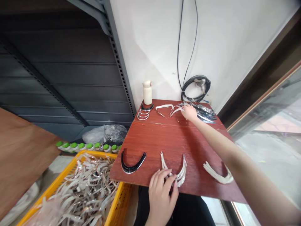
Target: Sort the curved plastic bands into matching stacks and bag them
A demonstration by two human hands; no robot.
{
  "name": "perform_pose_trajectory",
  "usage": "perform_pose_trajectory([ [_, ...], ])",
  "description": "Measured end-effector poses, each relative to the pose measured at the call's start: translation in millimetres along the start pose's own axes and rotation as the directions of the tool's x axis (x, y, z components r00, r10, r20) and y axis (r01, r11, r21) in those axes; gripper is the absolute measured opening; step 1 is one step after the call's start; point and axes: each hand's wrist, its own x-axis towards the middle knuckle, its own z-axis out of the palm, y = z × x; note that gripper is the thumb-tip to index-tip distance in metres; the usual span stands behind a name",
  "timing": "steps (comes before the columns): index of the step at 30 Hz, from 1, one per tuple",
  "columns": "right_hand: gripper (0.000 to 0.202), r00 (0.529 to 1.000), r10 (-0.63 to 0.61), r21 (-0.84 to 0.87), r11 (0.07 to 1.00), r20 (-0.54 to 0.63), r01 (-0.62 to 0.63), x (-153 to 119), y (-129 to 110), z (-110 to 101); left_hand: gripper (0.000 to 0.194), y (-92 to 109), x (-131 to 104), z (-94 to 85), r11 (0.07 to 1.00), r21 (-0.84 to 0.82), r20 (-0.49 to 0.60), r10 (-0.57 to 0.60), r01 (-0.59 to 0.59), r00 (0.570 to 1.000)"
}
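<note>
My left hand (162, 193) is at the table's front edge, its fingers spread over the left side of a stack of curved whitish strips (182, 175). My right hand (189, 113) reaches to the back of the red-brown table (150, 135), with its fingers bent at white strips (176, 110) beside a pile of shiny silver and dark strips (204, 113). What its fingertips hold is too small to make out. Black curved strips (132, 169) lie at the front left, and white curved ones (218, 177) at the front right, partly behind my right forearm.
A cream bottle (147, 93) and several small curved pieces (143, 114) are at the back left. A yellow basket (121, 201) full of strips stands left of the table, near green-lidded jars (89, 147). Coiled black cable (196, 89) hangs against the wall.
</note>
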Motion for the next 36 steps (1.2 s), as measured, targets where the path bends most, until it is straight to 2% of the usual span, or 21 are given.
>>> perform_pose_trajectory([
  [5, 0.028, 0.999, 0.029, -0.021, 0.999, -0.043, -0.03, 11, 3, 23, 0.018, -2, 0, 0.6, 1.0, 0.005, -0.009, 0.012, -0.012, 1.0],
  [9, 0.023, 0.998, 0.044, 0.013, 0.999, -0.05, -0.044, 14, 6, 28, 0.017, -2, 1, 0.7, 1.0, 0.001, -0.004, 0.014, -0.014, 1.0],
  [14, 0.023, 0.999, 0.018, 0.14, 0.99, 0.029, -0.022, 13, 10, 16, 0.017, 0, 2, 0.6, 1.0, 0.006, 0.001, 0.001, -0.001, 1.0],
  [18, 0.009, 0.985, -0.056, 0.302, 0.953, 0.164, 0.004, 5, 15, -8, 0.017, 1, 1, 0.5, 1.0, 0.003, -0.006, -0.008, 0.008, 1.0],
  [19, 0.011, 0.978, -0.075, 0.346, 0.938, 0.193, 0.003, 0, 17, -15, 0.017, 1, 1, 0.5, 1.0, 0.001, -0.006, -0.011, 0.011, 1.0],
  [23, 0.021, 0.95, -0.134, 0.526, 0.85, 0.282, -0.036, -33, 19, -40, 0.017, 0, 0, 0.9, 1.0, -0.01, -0.007, -0.011, 0.011, 1.0],
  [25, 0.022, 0.932, -0.149, 0.618, 0.781, 0.331, -0.095, -53, 14, -50, 0.017, 0, 0, 1.3, 1.0, -0.016, 0.0, -0.005, 0.005, 1.0],
  [29, 0.027, 0.869, -0.17, 0.801, 0.5, 0.465, -0.33, -91, -2, -68, 0.017, 1, -1, 1.7, 1.0, -0.018, 0.017, 0.001, -0.001, 1.0],
  [31, 0.032, 0.86, -0.195, 0.841, 0.393, 0.472, -0.372, -105, -12, -75, 0.017, 1, -1, 1.7, 1.0, -0.014, 0.018, 0.001, -0.001, 1.0],
  [33, 0.038, 0.876, -0.207, 0.869, 0.351, 0.435, -0.349, -116, -21, -79, 0.017, 1, -1, 1.5, 1.0, -0.007, 0.019, 0.0, 0.0, 1.0],
  [36, 0.043, 0.911, -0.233, 0.888, 0.399, 0.34, -0.229, -132, -33, -80, 0.017, 2, -2, 1.3, 1.0, 0.009, 0.02, 0.0, 0.0, 1.0],
])
